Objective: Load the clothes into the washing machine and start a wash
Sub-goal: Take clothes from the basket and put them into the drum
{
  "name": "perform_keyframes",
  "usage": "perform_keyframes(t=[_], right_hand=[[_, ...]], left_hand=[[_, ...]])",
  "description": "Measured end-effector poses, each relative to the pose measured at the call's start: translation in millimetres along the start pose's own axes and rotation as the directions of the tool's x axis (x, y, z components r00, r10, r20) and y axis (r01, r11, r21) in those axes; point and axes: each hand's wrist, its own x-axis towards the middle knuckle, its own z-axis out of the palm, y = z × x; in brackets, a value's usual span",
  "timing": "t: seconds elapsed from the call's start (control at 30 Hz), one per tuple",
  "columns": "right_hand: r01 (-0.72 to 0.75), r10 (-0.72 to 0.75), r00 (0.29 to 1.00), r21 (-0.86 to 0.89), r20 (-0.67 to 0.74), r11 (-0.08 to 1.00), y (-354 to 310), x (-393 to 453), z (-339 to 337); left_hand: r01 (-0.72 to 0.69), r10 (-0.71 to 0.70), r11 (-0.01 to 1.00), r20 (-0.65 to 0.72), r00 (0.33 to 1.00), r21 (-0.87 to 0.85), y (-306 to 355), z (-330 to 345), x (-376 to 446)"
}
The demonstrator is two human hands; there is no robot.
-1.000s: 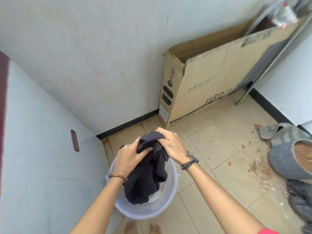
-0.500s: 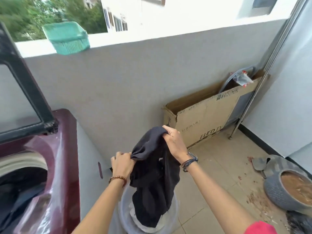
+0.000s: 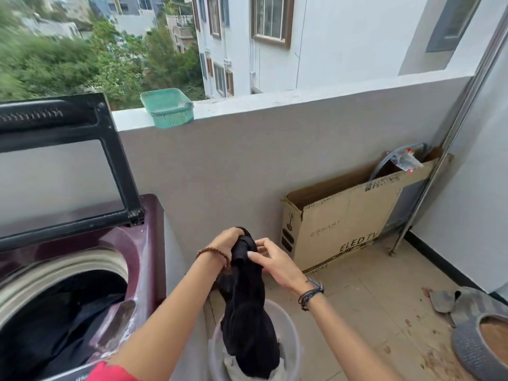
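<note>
A black garment (image 3: 246,320) hangs from both my hands above a translucent white bucket (image 3: 291,342) on the floor, its lower end still inside with a pale cloth (image 3: 233,365) under it. My left hand (image 3: 224,240) grips the garment's top. My right hand (image 3: 270,261) pinches the cloth just beside it. To the left stands the maroon top-loading washing machine (image 3: 148,243). Its lid (image 3: 63,166) is raised, and dark clothes (image 3: 63,320) lie in the drum.
A grey balcony wall (image 3: 233,171) runs behind, with a green basket (image 3: 167,108) on its ledge. A flat cardboard TV box (image 3: 343,226) leans in the far corner. A grey plant pot (image 3: 486,345) and scattered dirt sit on the tiled floor at right.
Both hands have lifted the black garment higher out of the bucket and come closer together at its top. My view has risen, bringing the washing machine and the street into sight.
</note>
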Motion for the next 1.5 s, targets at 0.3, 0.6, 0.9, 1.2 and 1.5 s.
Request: perform_keyframes(t=[0.3,0.6,0.9,1.2,1.5], right_hand=[[0.066,-0.063,0.997,-0.093,0.043,0.993,-19.6,4.1,-9.1],[-0.065,0.006,0.903,-0.122,-0.430,0.990,-44.7,25.2,-23.1],[0.004,0.092,0.837,0.174,-0.540,0.985,-84.1,23.3,-57.9],[-0.012,0.199,0.849,0.359,-0.490,0.933,-111.7,13.4,-48.7],[0.035,0.203,0.847,0.432,-0.492,0.901,-125.6,2.2,-66.1]], left_hand=[[0.005,-0.002,0.999,0.053,0.999,-0.051,11.4,-0.5,-8.3],[-0.409,0.390,0.910,0.195,0.900,0.070,-42.7,-6.0,-8.8],[-0.201,0.323,0.785,-0.111,0.940,0.586,-108.1,-16.7,-0.5],[0.239,-0.102,0.892,0.344,0.933,-0.385,-84.1,20.7,-17.4],[0.298,-0.225,0.677,0.197,0.954,-0.673,-92.1,10.5,-8.0]])
